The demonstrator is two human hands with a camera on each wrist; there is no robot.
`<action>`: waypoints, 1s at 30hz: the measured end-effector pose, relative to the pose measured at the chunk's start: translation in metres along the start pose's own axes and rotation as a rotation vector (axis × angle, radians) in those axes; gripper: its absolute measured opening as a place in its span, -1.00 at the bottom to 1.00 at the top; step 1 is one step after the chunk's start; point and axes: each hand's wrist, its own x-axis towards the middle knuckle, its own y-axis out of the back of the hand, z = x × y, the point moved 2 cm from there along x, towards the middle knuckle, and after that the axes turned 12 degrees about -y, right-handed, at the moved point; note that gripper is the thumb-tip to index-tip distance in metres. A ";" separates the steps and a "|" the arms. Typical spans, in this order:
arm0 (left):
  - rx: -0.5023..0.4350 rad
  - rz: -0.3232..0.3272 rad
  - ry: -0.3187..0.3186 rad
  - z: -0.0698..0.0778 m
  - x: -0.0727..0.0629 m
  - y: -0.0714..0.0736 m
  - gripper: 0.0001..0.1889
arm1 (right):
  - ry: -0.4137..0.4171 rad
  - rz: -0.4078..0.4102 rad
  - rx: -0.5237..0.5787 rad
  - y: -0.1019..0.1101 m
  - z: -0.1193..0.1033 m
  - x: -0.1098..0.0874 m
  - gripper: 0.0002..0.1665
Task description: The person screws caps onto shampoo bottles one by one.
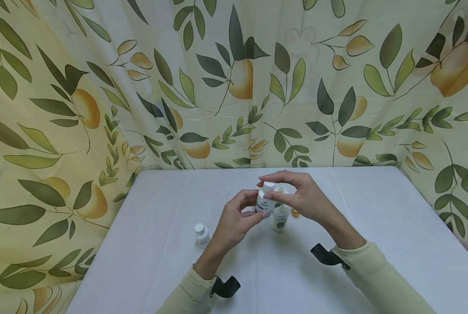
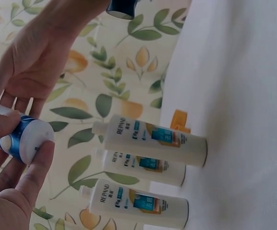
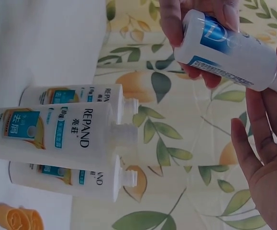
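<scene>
A small white bottle [image 1: 262,202] with a blue label is held up over the table in my left hand [image 1: 232,220], fingers and thumb curled round its body. The thumb and fingers of my right hand [image 1: 310,196] pinch the white cap [image 1: 269,186] at its top. In the right wrist view the bottle [image 3: 224,50] lies slantwise across the picture, its base toward the left hand [image 3: 176,19]. Just beyond the hands stand three white REPAND bottles [image 3: 52,134], their bare necks without caps. From the head view they partly hide one another.
Another small white bottle [image 1: 202,236] with a white cap stands on the table to the left, beside my left forearm. Orange caps [image 3: 17,218] lie near the REPAND bottles. A patterned curtain [image 1: 234,109] hangs behind the white-covered table [image 1: 167,196].
</scene>
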 end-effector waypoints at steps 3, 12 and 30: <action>0.007 0.004 -0.004 0.000 0.000 0.001 -0.47 | 0.011 -0.007 -0.008 0.001 0.001 0.000 -0.53; 0.022 0.003 0.008 0.000 0.000 0.005 -0.45 | 0.009 -0.056 -0.055 0.006 0.004 -0.002 -0.50; 0.005 0.016 0.026 -0.003 0.000 0.005 -0.45 | 0.026 -0.052 -0.030 0.008 0.005 -0.002 -0.57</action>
